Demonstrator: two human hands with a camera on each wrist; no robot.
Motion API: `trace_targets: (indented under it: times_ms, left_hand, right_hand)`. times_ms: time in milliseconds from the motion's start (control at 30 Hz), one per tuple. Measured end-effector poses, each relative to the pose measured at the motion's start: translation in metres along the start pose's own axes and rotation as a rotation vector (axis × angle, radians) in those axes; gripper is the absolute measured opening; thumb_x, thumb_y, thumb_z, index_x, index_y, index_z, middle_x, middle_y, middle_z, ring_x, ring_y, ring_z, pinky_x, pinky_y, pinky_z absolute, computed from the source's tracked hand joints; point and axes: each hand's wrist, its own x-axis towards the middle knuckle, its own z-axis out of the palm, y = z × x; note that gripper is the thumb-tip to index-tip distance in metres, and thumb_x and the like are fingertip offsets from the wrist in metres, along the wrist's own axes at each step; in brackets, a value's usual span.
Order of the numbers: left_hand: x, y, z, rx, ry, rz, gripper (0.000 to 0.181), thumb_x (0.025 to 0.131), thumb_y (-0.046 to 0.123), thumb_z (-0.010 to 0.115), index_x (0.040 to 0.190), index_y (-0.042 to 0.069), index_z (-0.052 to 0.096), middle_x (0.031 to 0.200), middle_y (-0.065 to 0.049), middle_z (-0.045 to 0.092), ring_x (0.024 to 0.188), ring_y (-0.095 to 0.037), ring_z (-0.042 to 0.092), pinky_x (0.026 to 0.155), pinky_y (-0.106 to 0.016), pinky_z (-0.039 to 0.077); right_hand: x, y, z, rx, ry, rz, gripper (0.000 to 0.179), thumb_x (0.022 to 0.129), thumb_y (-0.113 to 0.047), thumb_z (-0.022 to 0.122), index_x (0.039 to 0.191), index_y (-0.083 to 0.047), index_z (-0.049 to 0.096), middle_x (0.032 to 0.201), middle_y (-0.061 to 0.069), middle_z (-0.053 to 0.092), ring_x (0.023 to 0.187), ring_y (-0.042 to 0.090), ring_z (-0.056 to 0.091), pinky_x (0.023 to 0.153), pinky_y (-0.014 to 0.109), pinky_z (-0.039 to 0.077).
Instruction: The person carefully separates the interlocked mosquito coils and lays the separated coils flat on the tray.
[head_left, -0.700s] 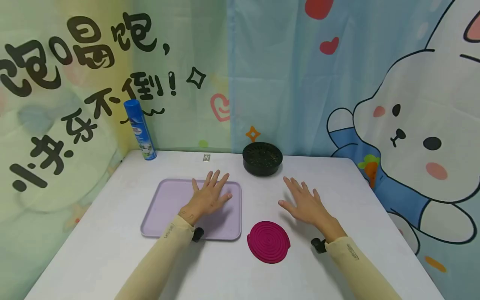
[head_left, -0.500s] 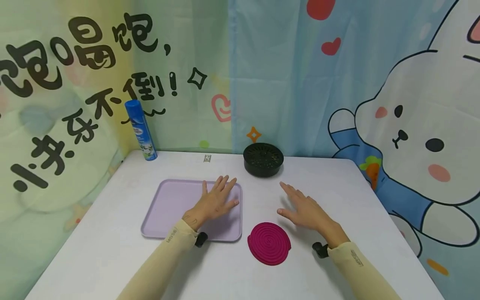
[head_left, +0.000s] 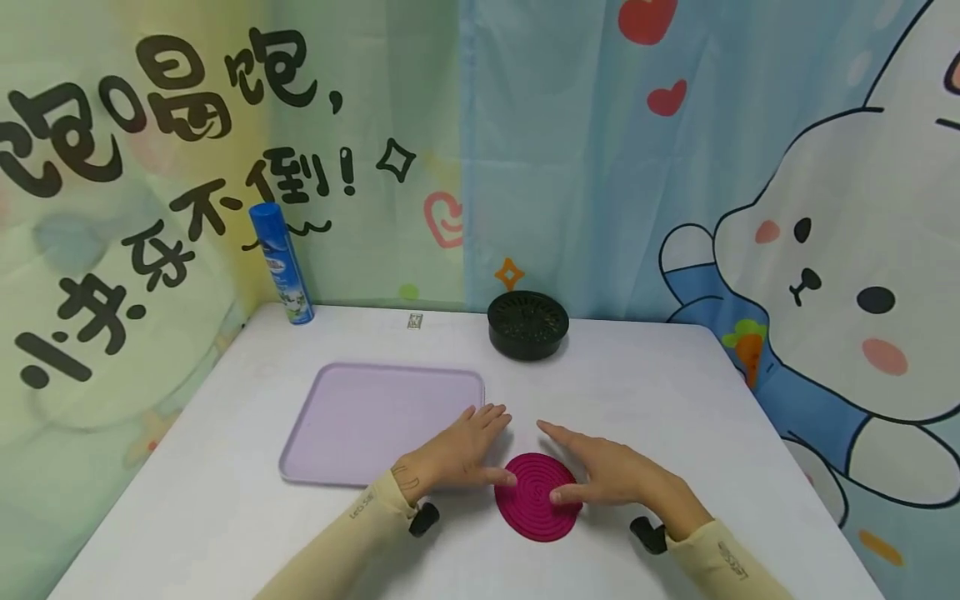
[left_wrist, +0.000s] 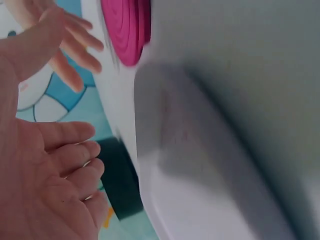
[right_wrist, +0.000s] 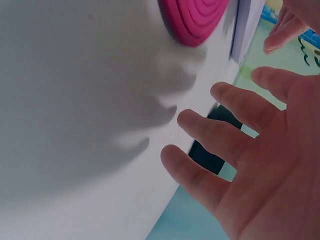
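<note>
A flat magenta spiral, which looks like a mosquito coil (head_left: 537, 518), lies on the white table in front of the person. On its left side hovers the left hand (head_left: 461, 450), fingers extended, its thumb over the coil's edge in the head view. The right hand (head_left: 618, 468) comes in from the other side, palm inward, its thumb above the coil's right part. Neither hand holds anything. In the right wrist view, the right hand's fingers (right_wrist: 205, 132) are spread apart from the table, above their shadow. The left wrist view shows the coil (left_wrist: 122, 30) beyond the tray's corner.
A lilac tray (head_left: 375, 417) lies left of the coil, partly under the left hand in the head view. Farther back stands a round black container (head_left: 528, 327) with a slotted top. A blue spray can (head_left: 282, 267) stands at the back left corner. Printed curtains hang behind.
Both hands have come nearer the person and closer together, from the tray and the table's right side to either side of the coil. The objects have stayed in place.
</note>
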Motion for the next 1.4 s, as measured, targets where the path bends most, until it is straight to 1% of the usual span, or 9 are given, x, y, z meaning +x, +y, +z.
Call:
trace_targets:
  times_ms: [167, 333, 567, 767, 933, 1067, 1233, 1300, 1400]
  left_hand:
    - [-0.001, 0.011, 0.014, 0.062, -0.082, 0.011, 0.101, 0.083, 0.062, 0.073, 0.155, 0.002, 0.035, 0.163, -0.014, 0.034, 0.153, -0.03, 0.028, 0.126, -0.047, 0.019]
    - [-0.002, 0.017, 0.022, 0.119, -0.129, 0.028, 0.105, 0.078, 0.066, 0.076, 0.154, 0.005, 0.038, 0.163, -0.013, 0.035, 0.153, -0.028, 0.029, 0.126, -0.047, 0.019]
    - [-0.003, 0.019, 0.029, 0.139, -0.126, 0.052, 0.11, 0.074, 0.068, 0.078, 0.154, 0.005, 0.037, 0.162, -0.012, 0.036, 0.153, -0.027, 0.03, 0.126, -0.047, 0.018]
    - [0.0, 0.018, 0.032, 0.075, -0.12, 0.063, 0.105, 0.073, 0.062, 0.083, 0.151, 0.006, 0.039, 0.161, -0.013, 0.038, 0.152, -0.028, 0.03, 0.126, -0.049, 0.018]
    - [0.005, 0.016, 0.033, -0.025, -0.122, 0.067, 0.093, 0.081, 0.056, 0.079, 0.147, 0.004, 0.041, 0.157, -0.014, 0.041, 0.151, -0.028, 0.031, 0.125, -0.052, 0.019]
    - [0.011, 0.014, 0.033, -0.131, -0.083, 0.064, 0.069, 0.091, 0.047, 0.073, 0.138, 0.003, 0.047, 0.145, -0.011, 0.049, 0.146, -0.027, 0.037, 0.124, -0.054, 0.02]
    - [0.017, 0.014, 0.032, -0.187, 0.004, 0.055, 0.043, 0.094, 0.033, 0.072, 0.121, 0.004, 0.054, 0.117, -0.008, 0.058, 0.117, -0.017, 0.054, 0.121, -0.058, 0.025]
    - [0.019, 0.014, 0.032, -0.195, 0.028, 0.049, 0.038, 0.093, 0.028, 0.072, 0.117, 0.005, 0.055, 0.105, -0.006, 0.058, 0.101, -0.012, 0.052, 0.12, -0.059, 0.027]
    - [0.021, 0.014, 0.031, -0.207, 0.054, 0.042, 0.032, 0.093, 0.023, 0.073, 0.112, 0.004, 0.055, 0.099, -0.005, 0.057, 0.094, -0.009, 0.049, 0.119, -0.059, 0.029]
  right_hand:
    - [-0.01, -0.004, 0.011, -0.043, -0.042, -0.013, 0.104, 0.078, -0.059, 0.08, 0.159, -0.015, 0.032, 0.159, 0.013, 0.041, 0.143, 0.042, 0.042, 0.107, 0.067, 0.041]
    - [-0.012, -0.005, 0.016, -0.095, -0.073, -0.044, 0.116, 0.07, -0.064, 0.084, 0.157, -0.006, 0.033, 0.162, 0.015, 0.036, 0.146, 0.051, 0.032, 0.109, 0.071, 0.035]
    - [-0.012, -0.01, 0.02, -0.133, -0.082, -0.063, 0.124, 0.064, -0.063, 0.087, 0.155, 0.001, 0.032, 0.164, 0.02, 0.03, 0.148, 0.053, 0.025, 0.11, 0.073, 0.03]
    - [-0.01, -0.013, 0.024, -0.129, -0.071, -0.043, 0.125, 0.064, -0.063, 0.088, 0.154, 0.003, 0.032, 0.163, 0.021, 0.03, 0.149, 0.05, 0.025, 0.114, 0.072, 0.025]
    - [-0.008, -0.015, 0.024, -0.114, -0.067, -0.043, 0.125, 0.062, -0.061, 0.09, 0.152, 0.005, 0.033, 0.162, 0.023, 0.03, 0.15, 0.049, 0.025, 0.115, 0.072, 0.022]
    - [-0.007, -0.015, 0.025, -0.098, -0.066, -0.03, 0.125, 0.06, -0.06, 0.091, 0.151, 0.005, 0.034, 0.162, 0.024, 0.03, 0.15, 0.049, 0.024, 0.115, 0.072, 0.022]
    - [-0.005, -0.013, 0.025, -0.079, -0.067, -0.012, 0.126, 0.06, -0.059, 0.092, 0.152, 0.005, 0.033, 0.162, 0.025, 0.028, 0.151, 0.048, 0.023, 0.115, 0.073, 0.021]
    - [-0.004, -0.013, 0.025, -0.071, -0.068, -0.005, 0.126, 0.061, -0.059, 0.091, 0.152, 0.005, 0.032, 0.163, 0.025, 0.028, 0.151, 0.048, 0.022, 0.115, 0.073, 0.021]
    - [-0.003, -0.012, 0.025, -0.059, -0.067, 0.009, 0.126, 0.061, -0.059, 0.091, 0.153, 0.004, 0.032, 0.163, 0.025, 0.027, 0.152, 0.047, 0.021, 0.116, 0.072, 0.02]
